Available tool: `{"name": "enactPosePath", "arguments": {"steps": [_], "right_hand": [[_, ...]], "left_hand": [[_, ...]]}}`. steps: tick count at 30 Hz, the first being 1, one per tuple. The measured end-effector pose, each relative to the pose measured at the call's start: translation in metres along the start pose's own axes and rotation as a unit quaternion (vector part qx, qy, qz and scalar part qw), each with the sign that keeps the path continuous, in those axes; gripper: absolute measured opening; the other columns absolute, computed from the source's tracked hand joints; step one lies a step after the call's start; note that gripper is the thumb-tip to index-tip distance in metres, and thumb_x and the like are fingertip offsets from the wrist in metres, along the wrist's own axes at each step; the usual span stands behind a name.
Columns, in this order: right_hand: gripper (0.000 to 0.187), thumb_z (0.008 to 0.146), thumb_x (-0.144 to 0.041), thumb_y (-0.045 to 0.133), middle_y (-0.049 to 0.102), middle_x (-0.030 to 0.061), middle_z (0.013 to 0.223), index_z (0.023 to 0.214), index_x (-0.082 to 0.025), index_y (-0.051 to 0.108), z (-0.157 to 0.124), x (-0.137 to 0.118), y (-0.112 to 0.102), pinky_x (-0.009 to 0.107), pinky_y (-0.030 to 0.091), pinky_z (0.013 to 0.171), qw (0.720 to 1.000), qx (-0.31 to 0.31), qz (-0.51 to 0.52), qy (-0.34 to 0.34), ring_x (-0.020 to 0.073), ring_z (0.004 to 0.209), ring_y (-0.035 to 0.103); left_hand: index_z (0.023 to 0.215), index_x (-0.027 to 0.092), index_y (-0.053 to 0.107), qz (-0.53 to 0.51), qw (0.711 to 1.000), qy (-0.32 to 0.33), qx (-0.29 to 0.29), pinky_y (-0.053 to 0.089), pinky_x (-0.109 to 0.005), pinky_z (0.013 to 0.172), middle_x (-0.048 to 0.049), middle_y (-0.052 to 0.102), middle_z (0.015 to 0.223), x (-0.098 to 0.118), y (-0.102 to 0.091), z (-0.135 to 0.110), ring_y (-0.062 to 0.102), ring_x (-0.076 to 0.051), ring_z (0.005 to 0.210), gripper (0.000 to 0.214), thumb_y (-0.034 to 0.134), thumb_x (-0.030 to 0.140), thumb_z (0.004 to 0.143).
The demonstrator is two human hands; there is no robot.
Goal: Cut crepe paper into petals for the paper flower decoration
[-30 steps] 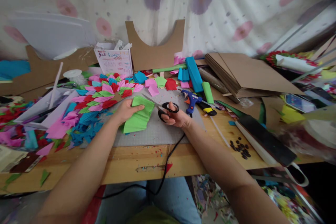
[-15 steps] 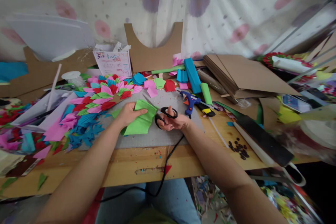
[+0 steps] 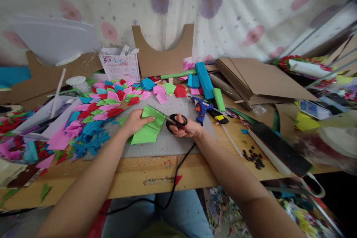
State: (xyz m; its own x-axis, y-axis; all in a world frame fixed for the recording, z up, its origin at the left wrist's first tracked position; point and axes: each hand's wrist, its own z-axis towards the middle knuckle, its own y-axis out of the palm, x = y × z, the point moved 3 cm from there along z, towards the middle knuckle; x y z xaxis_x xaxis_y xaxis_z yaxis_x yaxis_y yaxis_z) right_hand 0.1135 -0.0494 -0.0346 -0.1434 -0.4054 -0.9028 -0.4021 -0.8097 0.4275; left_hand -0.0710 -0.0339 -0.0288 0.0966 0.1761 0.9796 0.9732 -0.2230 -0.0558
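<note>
My left hand grips a folded sheet of green paper by its left edge, thumb on top, just above a grey cutting mat. My right hand has its fingers through the black handles of a pair of scissors. The blades point up and left along the green paper's upper edge and look nearly closed on it.
A fan of pink, red, green and blue paper petals lies left of the mat, with loose scraps. A blue glue gun lies to the right, its black cord running over the wooden table's front edge. Cardboard sheets are stacked at the back right.
The scissor handles have come together and the blades have closed along the green paper's top edge. My right hand has edged left towards the paper. My left hand has kept its hold.
</note>
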Motion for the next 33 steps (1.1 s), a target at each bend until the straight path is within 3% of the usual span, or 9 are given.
{"name": "enactPosePath", "arguments": {"steps": [7, 13, 19, 28, 33], "right_hand": [[0.070, 0.054, -0.085, 0.042, 0.033, -0.0104, 0.041, 0.064, -0.015, 0.042, 0.0037, 0.0011, 0.0025, 0.015, 0.012, 0.027, 1.000, -0.021, -0.004, 0.008, 0.0004, 0.030, 0.019], [0.063, 0.059, -0.079, 0.048, 0.027, -0.0123, 0.036, 0.059, -0.017, 0.039, 0.0013, -0.0025, -0.0041, 0.014, 0.010, 0.026, 0.999, 0.044, -0.016, -0.027, -0.0002, 0.029, 0.012], [0.062, 0.058, -0.077, 0.053, 0.032, -0.0111, 0.038, 0.062, -0.015, 0.041, -0.0030, -0.0015, -0.0041, 0.014, 0.012, 0.028, 0.999, 0.018, -0.041, -0.010, -0.0002, 0.030, 0.018], [0.070, 0.059, -0.083, 0.041, 0.037, -0.0089, 0.046, 0.068, -0.014, 0.044, 0.0014, 0.0033, 0.0011, 0.014, 0.014, 0.030, 0.997, -0.055, -0.043, 0.013, -0.0001, 0.034, 0.017], [0.067, 0.060, -0.082, 0.041, 0.031, -0.0108, 0.042, 0.064, -0.015, 0.041, 0.0030, 0.0023, -0.0008, 0.014, 0.012, 0.029, 0.999, -0.021, -0.031, -0.006, 0.0001, 0.032, 0.015]], "left_hand": [[0.072, 0.015, 0.065, 0.045, 0.999, 0.021, 0.012, 0.051, -0.030, 0.054, -0.0027, 0.069, 0.068, 0.0000, 0.0048, 0.0023, 0.064, -0.018, 0.058, 0.038, 0.077, 0.043, 0.051], [0.074, 0.014, 0.064, 0.011, 1.000, 0.003, -0.004, 0.051, -0.031, 0.055, -0.0030, 0.069, 0.067, 0.0035, 0.0042, -0.0002, 0.063, -0.019, 0.057, 0.041, 0.079, 0.041, 0.048], [0.072, 0.014, 0.065, 0.026, 0.999, -0.017, -0.021, 0.051, -0.031, 0.057, -0.0030, 0.069, 0.066, 0.0054, 0.0036, -0.0041, 0.063, -0.019, 0.057, 0.036, 0.077, 0.040, 0.050], [0.066, 0.015, 0.065, 0.154, 0.985, 0.083, -0.005, 0.044, -0.023, 0.051, 0.0010, 0.064, 0.060, 0.0084, 0.0101, -0.0047, 0.055, -0.013, 0.053, 0.030, 0.072, 0.042, 0.056], [0.067, 0.015, 0.065, 0.166, 0.981, 0.095, 0.005, 0.044, -0.023, 0.051, -0.0007, 0.066, 0.065, 0.0085, 0.0076, -0.0038, 0.057, -0.015, 0.057, 0.031, 0.069, 0.044, 0.059]]}}
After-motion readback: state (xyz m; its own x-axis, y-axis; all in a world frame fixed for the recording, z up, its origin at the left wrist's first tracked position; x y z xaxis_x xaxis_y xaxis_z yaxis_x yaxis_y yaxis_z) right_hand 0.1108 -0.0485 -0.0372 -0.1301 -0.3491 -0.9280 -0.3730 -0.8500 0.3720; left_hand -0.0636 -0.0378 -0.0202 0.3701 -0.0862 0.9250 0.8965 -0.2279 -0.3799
